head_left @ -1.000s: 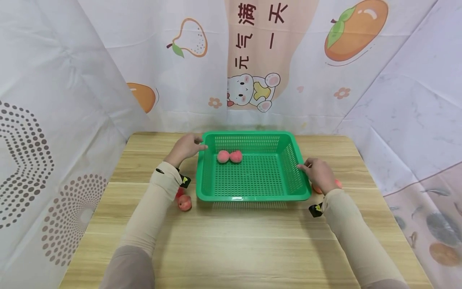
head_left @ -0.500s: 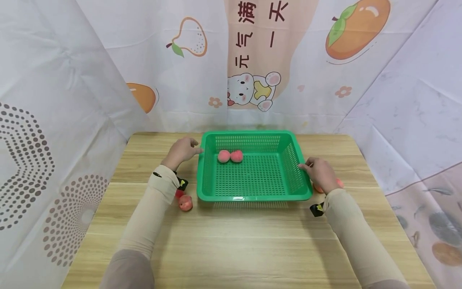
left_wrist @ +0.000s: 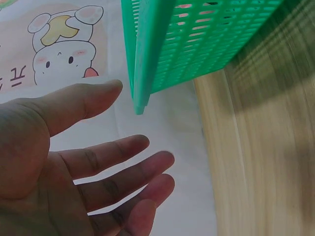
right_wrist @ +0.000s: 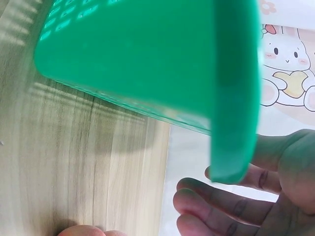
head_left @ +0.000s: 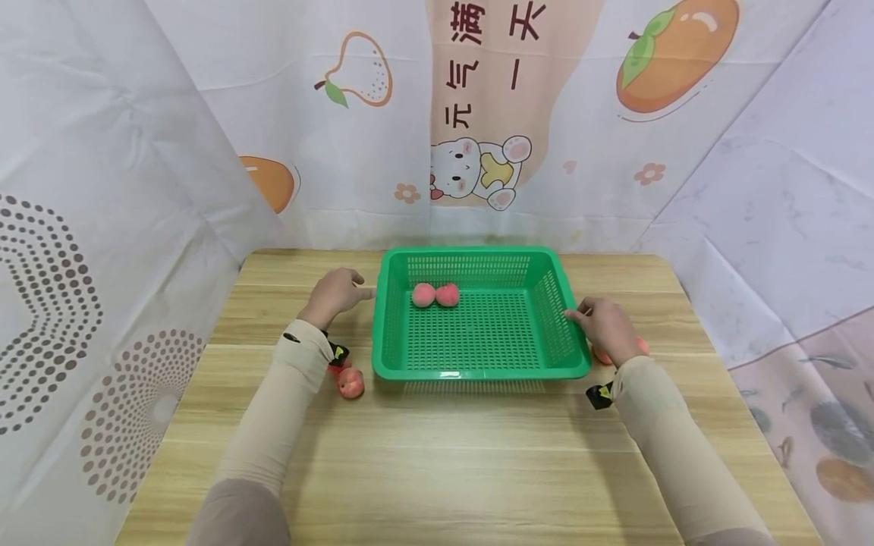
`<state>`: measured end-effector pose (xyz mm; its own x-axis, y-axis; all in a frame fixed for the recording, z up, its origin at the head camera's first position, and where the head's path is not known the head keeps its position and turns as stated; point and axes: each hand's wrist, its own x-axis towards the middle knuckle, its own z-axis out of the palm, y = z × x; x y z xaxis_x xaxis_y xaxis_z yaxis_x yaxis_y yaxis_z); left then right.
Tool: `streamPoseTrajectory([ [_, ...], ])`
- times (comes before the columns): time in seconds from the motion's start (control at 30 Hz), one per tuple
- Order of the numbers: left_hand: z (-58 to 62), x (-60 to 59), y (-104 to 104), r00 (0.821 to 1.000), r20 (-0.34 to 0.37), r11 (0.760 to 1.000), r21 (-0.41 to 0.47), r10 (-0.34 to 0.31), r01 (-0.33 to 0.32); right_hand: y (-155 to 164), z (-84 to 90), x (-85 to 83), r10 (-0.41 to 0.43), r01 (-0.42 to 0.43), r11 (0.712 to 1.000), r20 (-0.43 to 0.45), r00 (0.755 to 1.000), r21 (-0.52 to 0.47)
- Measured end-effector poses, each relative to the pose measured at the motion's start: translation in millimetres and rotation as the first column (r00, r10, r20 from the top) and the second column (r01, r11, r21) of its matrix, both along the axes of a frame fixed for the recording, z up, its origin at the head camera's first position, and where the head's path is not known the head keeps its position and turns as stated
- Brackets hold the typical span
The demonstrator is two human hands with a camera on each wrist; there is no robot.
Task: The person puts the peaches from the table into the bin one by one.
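head / basket: green basket (head_left: 478, 322) sat at mid-back of the tabletop (head_left: 437, 455), long axis running left-right, two peaches (head_left: 435, 295) touching each other near its far-left inside corner.
head / left hand: left hand (head_left: 332, 293) lay just off the basket's left rim, near the far-left corner, index tip pointed at the wall, a small gap showed, nothing held.
head / right hand: right hand (head_left: 604, 326) sat at the right rim about mid-length, fingertips at the rim edge; contact looked likely, firm hold could not be told.
head / loose fruit: one peach (head_left: 351, 383) lay on the tabletop by the basket's near-left corner, beside the left wrist; another (head_left: 639, 347) showed partly behind the right hand.
left wrist / hand: left hand (left_wrist: 74, 167) was spread, fingers (left_wrist: 123, 147) straight and apart, empty; basket corner (left_wrist: 147, 54) stood just beyond the thumb, not touching.
right wrist / hand: right hand (right_wrist: 246, 196) fingers (right_wrist: 216, 194) lay loosely extended under the basket rim (right_wrist: 231, 98); thumb looked to be behind the rim, whether it pinched could not be told.
key relation: basket lay between both hands, right hand nearer than left.
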<state>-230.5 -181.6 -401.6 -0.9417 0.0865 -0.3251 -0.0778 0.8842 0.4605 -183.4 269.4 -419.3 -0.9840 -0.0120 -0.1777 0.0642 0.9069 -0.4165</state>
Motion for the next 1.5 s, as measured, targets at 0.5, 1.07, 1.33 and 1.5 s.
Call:
streamPoseTrajectory([
  [0.5,-10.8,10.6,-17,0.995,0.097,1.000,0.006,-0.003,0.002,0,-3.3,3.1,-0.010,0.010,1.000,0.010,1.000,-0.006],
  [1.07,-24.6,24.1,-32,0.991,0.134,1.000,0.026,0.009,-0.013,-1,-5.4,4.9,-0.079,0.078,0.995,-0.010,0.997,-0.070],
  [1.33,-31.0,29.3,-38,0.986,0.164,1.000,0.008,0.015,-0.016,-2,-6.5,8.0,-0.121,0.118,0.988,-0.026,0.992,-0.103],
  [1.5,-32.5,37.0,-42,0.983,0.182,1.000,-0.007,-0.005,0.007,-1,-9.9,9.0,-0.131,0.122,0.985,-0.066,0.989,-0.125],
])
